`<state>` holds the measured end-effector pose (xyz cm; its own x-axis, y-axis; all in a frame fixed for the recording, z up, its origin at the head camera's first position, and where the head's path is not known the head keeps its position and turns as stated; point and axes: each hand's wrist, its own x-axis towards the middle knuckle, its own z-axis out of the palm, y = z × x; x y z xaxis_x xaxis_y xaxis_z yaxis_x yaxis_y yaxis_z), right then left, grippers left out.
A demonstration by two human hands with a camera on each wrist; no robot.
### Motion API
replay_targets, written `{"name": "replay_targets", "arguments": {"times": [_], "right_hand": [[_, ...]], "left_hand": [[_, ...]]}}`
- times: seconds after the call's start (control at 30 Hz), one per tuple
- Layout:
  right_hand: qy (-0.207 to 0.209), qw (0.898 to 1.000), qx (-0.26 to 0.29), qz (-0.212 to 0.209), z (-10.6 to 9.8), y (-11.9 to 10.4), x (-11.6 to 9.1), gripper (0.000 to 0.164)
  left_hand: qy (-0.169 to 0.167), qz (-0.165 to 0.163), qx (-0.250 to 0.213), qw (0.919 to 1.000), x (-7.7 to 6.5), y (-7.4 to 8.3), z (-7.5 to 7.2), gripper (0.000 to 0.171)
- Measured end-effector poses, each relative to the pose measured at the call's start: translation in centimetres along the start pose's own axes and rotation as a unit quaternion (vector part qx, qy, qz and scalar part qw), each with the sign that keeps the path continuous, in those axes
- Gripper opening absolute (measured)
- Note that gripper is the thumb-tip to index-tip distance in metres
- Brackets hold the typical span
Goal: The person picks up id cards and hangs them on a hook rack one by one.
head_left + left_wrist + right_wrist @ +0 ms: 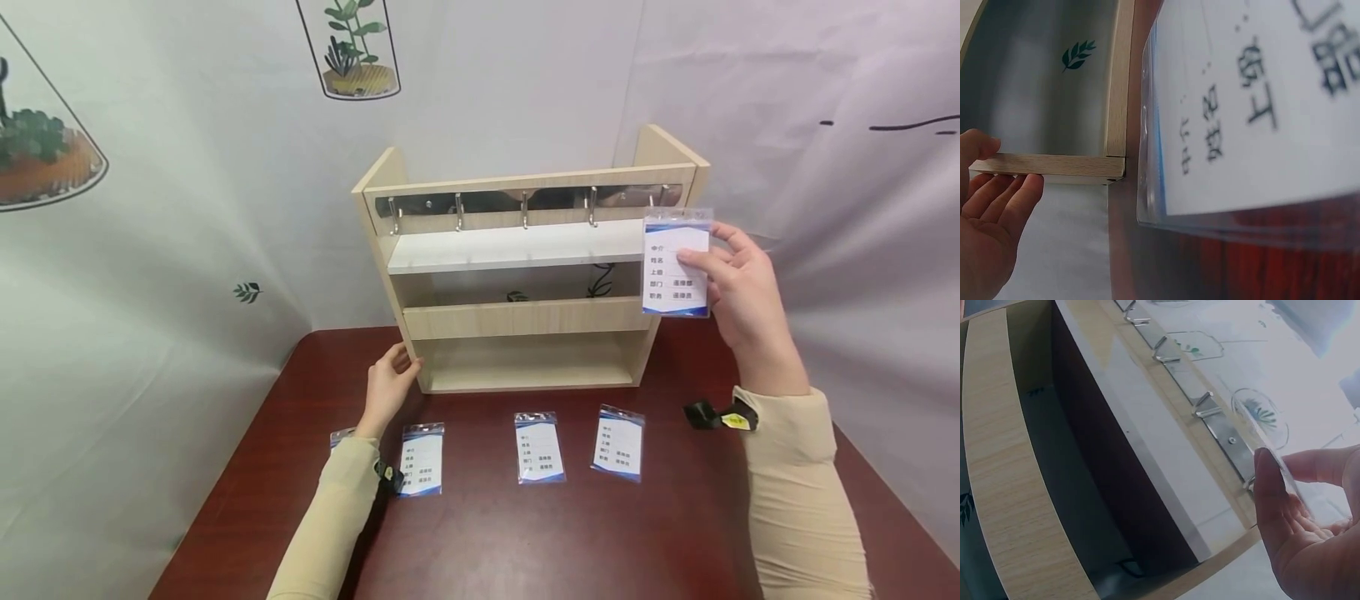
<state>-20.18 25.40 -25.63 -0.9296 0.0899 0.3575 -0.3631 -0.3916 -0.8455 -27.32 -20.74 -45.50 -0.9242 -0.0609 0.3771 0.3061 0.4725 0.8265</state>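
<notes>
Between thumb and fingers, my right hand (748, 292) pinches a clear-sleeved name badge (663, 279), held upright in front of the rack's upper right corner. The badge's top edge overlaps the rightmost hook (663, 193) in the head view; from the right wrist, the badge (1294, 481) shows edge-on close to the end hook (1249, 482). My left hand (388, 385) grips the lower left side of the light wooden shelf rack (525, 320). In the left wrist view, the thumb lies on one face of the side panel (1054, 165), fingers on the other.
Several more badges lie on the dark red table (525, 542), among them a left badge (422, 458), a middle badge (539, 447) and a right badge (618, 443). Another badge (339, 435) is partly hidden by the left sleeve. A printed curtain (510, 92) hangs behind the rack.
</notes>
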Motion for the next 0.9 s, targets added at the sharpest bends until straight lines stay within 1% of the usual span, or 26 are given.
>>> {"name": "replay_targets", "arguments": {"times": [0.3, 0.47, 0.67, 0.9], "right_hand": [[-0.001, 1.000, -0.023, 0.022, -0.09, 0.58, 0.04, 0.034], [-0.007, 0.999, -0.033, 0.023, -0.11, 0.79, -0.07, 0.035], [-0.011, 0.999, -0.041, 0.023, -0.21, 0.88, -0.02, 0.034], [-0.005, 0.998, -0.048, 0.034, -0.31, 1.06, -0.08, 0.036]], "left_hand": [[0.000, -0.003, -0.001, 1.0000, -0.08, 0.11, 0.14, 0.041], [0.005, -0.001, 0.003, 1.0000, -0.04, 0.17, 0.10, 0.041], [0.006, -0.004, -0.004, 1.0000, -0.05, 0.32, -0.01, 0.042], [0.012, -0.002, -0.003, 0.9999, -0.06, 0.12, 0.22, 0.040]]}}
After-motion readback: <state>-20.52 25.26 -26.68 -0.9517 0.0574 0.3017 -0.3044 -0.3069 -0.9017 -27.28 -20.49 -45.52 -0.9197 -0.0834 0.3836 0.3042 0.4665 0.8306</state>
